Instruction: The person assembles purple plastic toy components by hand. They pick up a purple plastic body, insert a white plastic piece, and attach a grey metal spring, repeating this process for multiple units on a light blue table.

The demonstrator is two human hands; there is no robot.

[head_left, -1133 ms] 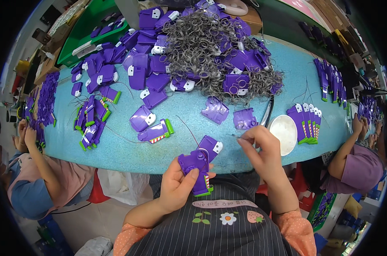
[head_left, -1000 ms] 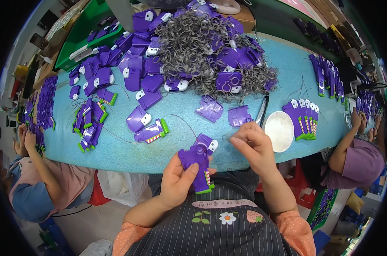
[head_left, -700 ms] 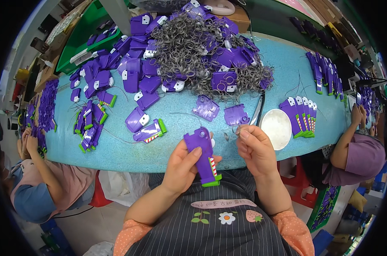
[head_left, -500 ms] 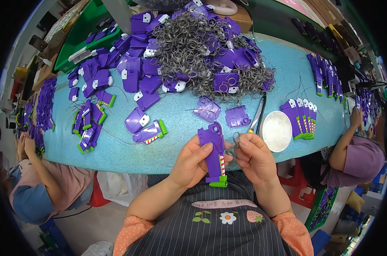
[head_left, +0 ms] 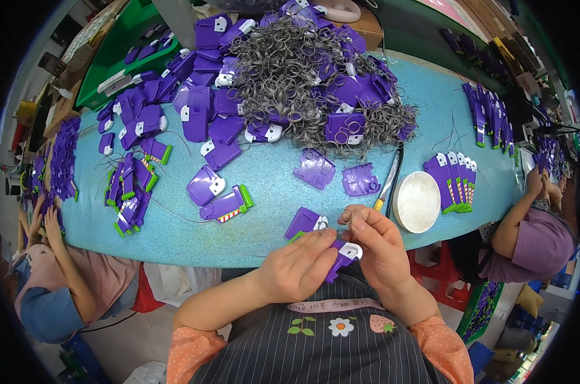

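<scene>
My left hand (head_left: pixel 297 264) is closed over a purple plastic part with a white rounded tip (head_left: pixel 347 251), which pokes out past the fingers toward the right. Just beyond those fingers shows a purple piece with white and green ends (head_left: pixel 304 222); whether the hand touches it I cannot tell. My right hand (head_left: pixel 383 246) pinches a thin grey wire ring (head_left: pixel 345 216) between thumb and forefinger, close to the left fingertips. Two translucent purple half shells, one (head_left: pixel 314 169) and another (head_left: pixel 361 180), lie on the table farther off.
A tangled heap of grey wire rings (head_left: pixel 290 70) covers purple parts at the back. A white bowl (head_left: pixel 416 202) and a yellow-handled blade (head_left: pixel 386 185) lie right. Fanned purple pieces (head_left: pixel 453 182) sit beyond the bowl; a green crate (head_left: pixel 101 80) stands far left. Co-workers sit both sides.
My left hand has turned over, and the upright purple piece with the green end no longer stands in it; a white-tipped part now shows there. The right hand keeps its pinch on the ring.
</scene>
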